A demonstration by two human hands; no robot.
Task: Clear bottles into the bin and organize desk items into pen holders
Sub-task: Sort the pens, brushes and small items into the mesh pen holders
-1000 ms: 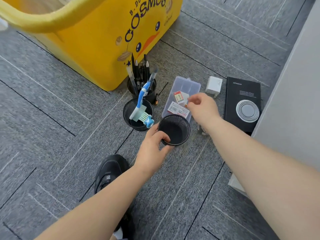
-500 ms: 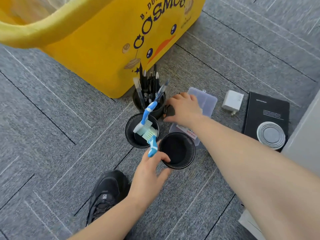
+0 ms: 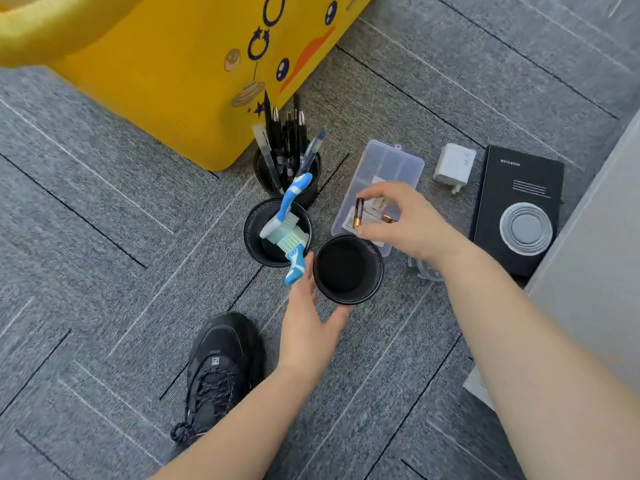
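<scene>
Three black mesh pen holders stand on the grey carpet. The far holder [image 3: 313,188] is full of black pens. The middle holder [image 3: 252,233] has two blue-and-white brushes [image 3: 289,216] sticking out. The nearest holder [image 3: 375,271] looks empty inside. My left hand [image 3: 306,317] cups its near left side. My right hand [image 3: 403,220] hovers just beyond its far rim, pinching a small black-and-gold battery [image 3: 357,212] between thumb and forefinger. A second battery end shows under my fingers.
A big yellow bin [image 3: 166,84] stands behind the holders. A clear plastic box [image 3: 388,168] with labels, a white charger [image 3: 453,166] and a black notebook [image 3: 519,188] with a grey disc [image 3: 526,228] lie to the right. My black shoe [image 3: 218,368] is below. A grey wall [image 3: 595,271] closes the right side.
My right hand has come back from beside the pen-filled holder with a battery pinched in it, and is now over the clear box by the empty holder. My left hand stays on that holder.
</scene>
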